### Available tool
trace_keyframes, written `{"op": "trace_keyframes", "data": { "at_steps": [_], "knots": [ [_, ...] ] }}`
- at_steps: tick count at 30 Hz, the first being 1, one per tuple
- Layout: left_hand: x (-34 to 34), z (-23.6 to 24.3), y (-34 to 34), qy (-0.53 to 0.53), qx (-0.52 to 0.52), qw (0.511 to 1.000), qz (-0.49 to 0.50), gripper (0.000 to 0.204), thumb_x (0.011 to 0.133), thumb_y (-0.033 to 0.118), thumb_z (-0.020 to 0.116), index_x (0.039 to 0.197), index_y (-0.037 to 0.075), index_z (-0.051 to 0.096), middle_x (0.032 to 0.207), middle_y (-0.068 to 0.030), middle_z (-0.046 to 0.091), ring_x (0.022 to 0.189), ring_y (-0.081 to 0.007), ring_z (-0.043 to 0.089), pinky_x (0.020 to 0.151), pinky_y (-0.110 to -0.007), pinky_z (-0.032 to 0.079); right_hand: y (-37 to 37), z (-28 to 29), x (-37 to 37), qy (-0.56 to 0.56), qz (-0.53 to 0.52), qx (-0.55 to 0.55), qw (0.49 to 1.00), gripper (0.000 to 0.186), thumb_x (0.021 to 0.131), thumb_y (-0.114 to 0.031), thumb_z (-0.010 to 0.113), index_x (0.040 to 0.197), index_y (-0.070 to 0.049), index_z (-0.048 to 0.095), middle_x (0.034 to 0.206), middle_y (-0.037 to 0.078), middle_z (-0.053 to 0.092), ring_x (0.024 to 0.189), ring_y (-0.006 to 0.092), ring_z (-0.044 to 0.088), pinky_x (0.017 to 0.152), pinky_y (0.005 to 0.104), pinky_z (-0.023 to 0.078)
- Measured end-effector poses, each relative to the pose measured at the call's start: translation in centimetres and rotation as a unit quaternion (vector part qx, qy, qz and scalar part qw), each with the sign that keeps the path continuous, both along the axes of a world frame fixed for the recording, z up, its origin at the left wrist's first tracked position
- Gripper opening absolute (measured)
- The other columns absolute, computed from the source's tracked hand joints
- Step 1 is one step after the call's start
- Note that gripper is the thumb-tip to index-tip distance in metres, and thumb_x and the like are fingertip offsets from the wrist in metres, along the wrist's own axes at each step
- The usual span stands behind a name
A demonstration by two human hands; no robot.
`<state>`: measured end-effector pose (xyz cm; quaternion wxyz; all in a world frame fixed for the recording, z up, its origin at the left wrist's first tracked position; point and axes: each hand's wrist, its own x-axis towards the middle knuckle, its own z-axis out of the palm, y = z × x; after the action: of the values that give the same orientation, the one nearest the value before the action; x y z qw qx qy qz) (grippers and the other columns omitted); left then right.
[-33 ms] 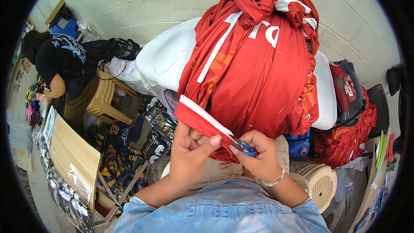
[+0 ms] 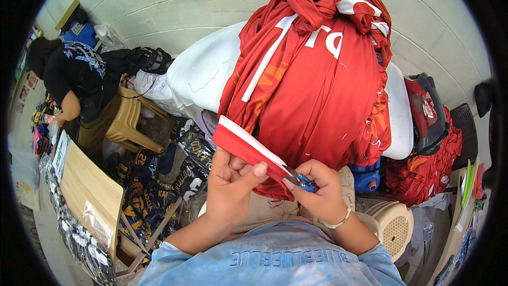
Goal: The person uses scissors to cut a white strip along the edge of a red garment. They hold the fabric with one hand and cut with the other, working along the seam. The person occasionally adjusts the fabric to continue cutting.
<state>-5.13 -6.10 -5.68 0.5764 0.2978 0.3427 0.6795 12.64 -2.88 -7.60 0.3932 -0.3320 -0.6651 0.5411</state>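
Observation:
My left hand [image 2: 228, 193] is closed on the edge of a red garment [image 2: 238, 145] with a white stripe, its thumb on the near side. Blue-handled thread snips [image 2: 305, 182] sit in my closed right hand [image 2: 324, 193], between thumb and fingers. Their dark blades lie against the lower right end of the striped edge; whether they touch a thread is too small to tell. In front of both hands rises a large pile of red garments [image 2: 312, 106] with white and orange prints and several loose threads. The garment in my hands hangs at its near side.
The pile rests on a white padded board [image 2: 203, 69]. Cream plastic stools [image 2: 391, 228] and a blue container [image 2: 366, 177] are at the right. At the left are dark garments [image 2: 145, 190], a wooden panel [image 2: 87, 188], a tan plastic chair [image 2: 129, 122] and another person [image 2: 79, 74] bending over.
The striped edge and my left hand have shifted very slightly to the left and up. My right hand with the snips has barely moved.

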Motion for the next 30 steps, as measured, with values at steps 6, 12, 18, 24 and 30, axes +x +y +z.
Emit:
{"op": "trace_keyframes", "data": {
  "at_steps": [6, 12, 18, 24, 30],
  "knots": [
    [-0.5, 0.0, 0.7, -0.007, -0.007, 1.0, -0.001, 0.046, 0.086, -0.006, 0.054, 0.128, 0.003, 0.037, 0.109, -0.0165, 0.06, 0.105, -0.0265, 0.061, 0.086, -0.04, 0.054, 0.5, 0.0, 0.1, 0.041, -0.058, -0.011, 0.997, 0.025, 0.077, -0.01, 0.075, 0.092, -0.002, 0.056, 0.068, 0.0, 0.057, 0.061, 0.0031, 0.051, 0.054, 0.0193, 0.04],
    [-0.4, -0.2, 0.6, 0.009, 0.008, 1.0, -0.019, 0.047, 0.086, -0.004, 0.056, 0.128, 0.003, 0.037, 0.11, -0.0171, 0.06, 0.103, -0.0253, 0.061, 0.087, -0.04, 0.054, 0.4, 1.5, 0.5, -0.009, -0.045, 0.129, 0.991, 0.027, 0.075, -0.011, 0.077, 0.091, -0.001, 0.057, 0.071, 0.005, 0.063, 0.06, 0.0074, 0.059, 0.053, 0.0214, 0.045],
    [-0.2, -0.2, 0.5, 0.015, 0.0, 1.0, -0.012, 0.049, 0.085, -0.004, 0.057, 0.129, 0.002, 0.036, 0.111, -0.0173, 0.06, 0.103, -0.0235, 0.061, 0.085, -0.039, 0.054, 0.7, 1.4, 0.6, -0.031, -0.059, 0.185, 0.981, 0.028, 0.073, -0.01, 0.078, 0.091, -0.001, 0.058, 0.071, 0.007, 0.065, 0.06, 0.0116, 0.063, 0.053, 0.0227, 0.048],
    [0.0, -0.1, 0.4, 0.018, 0.006, 1.0, -0.024, 0.052, 0.085, -0.004, 0.059, 0.131, 0.003, 0.035, 0.112, -0.0159, 0.06, 0.101, -0.0211, 0.061, 0.084, -0.036, 0.054, 0.7, 1.4, 0.5, -0.026, -0.062, 0.168, 0.983, 0.03, 0.072, -0.012, 0.079, 0.092, -0.001, 0.059, 0.072, 0.006, 0.065, 0.059, 0.011, 0.062, 0.053, 0.023, 0.047],
    [0.3, 0.0, 0.3, 0.015, 0.004, 1.0, -0.025, 0.055, 0.083, -0.005, 0.06, 0.132, 0.003, 0.036, 0.113, -0.0151, 0.06, 0.103, -0.0188, 0.06, 0.085, -0.033, 0.051, 0.8, 1.5, 0.1, -0.012, -0.049, 0.164, 0.985, 0.03, 0.073, -0.013, 0.079, 0.092, -0.001, 0.06, 0.074, 0.006, 0.065, 0.058, 0.0099, 0.06, 0.052, 0.0226, 0.046]
  ]
}}
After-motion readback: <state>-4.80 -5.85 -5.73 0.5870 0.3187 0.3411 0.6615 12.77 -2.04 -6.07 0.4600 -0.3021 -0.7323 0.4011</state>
